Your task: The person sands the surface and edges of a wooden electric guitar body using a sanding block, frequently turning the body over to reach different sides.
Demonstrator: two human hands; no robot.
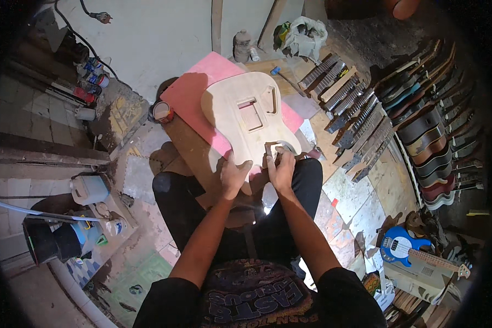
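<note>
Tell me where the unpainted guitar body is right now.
In the head view, the guitar body is just above centre, over the pink board, with its near end between the left hand and the right hand.

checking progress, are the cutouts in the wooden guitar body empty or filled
Empty: cutouts in the guitar body show bare walls, no fitted parts.
</note>
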